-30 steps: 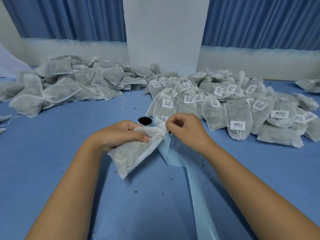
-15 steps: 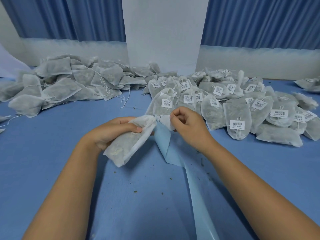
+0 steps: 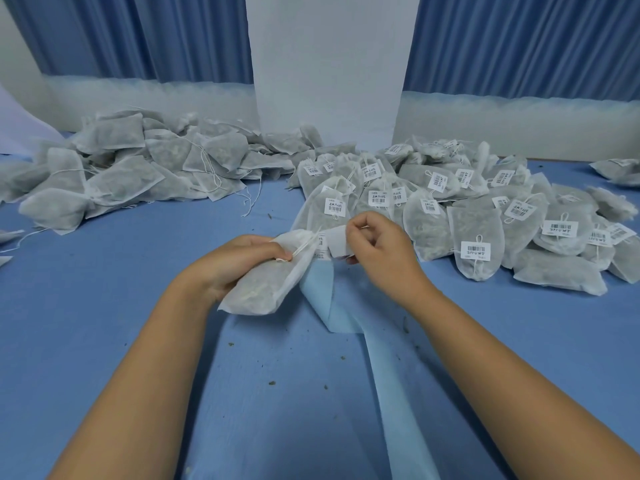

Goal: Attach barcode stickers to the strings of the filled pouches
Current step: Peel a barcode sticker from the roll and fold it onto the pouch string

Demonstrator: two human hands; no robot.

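Observation:
My left hand grips a filled white mesh pouch near its neck, and its thumb pins the pouch's white string against the fabric. My right hand pinches a white barcode sticker just right of the string, its blank side toward me. A light-blue backing strip runs from under my hands toward the front edge.
A heap of unlabelled pouches with loose strings lies at the back left. A heap of pouches with barcode stickers fills the back right. A white panel stands behind on the blue table. Small crumbs dot the table.
My left hand turned the pouch so its neck and string face the right hand. My right hand moved off the string and now holds a peeled sticker beside it.

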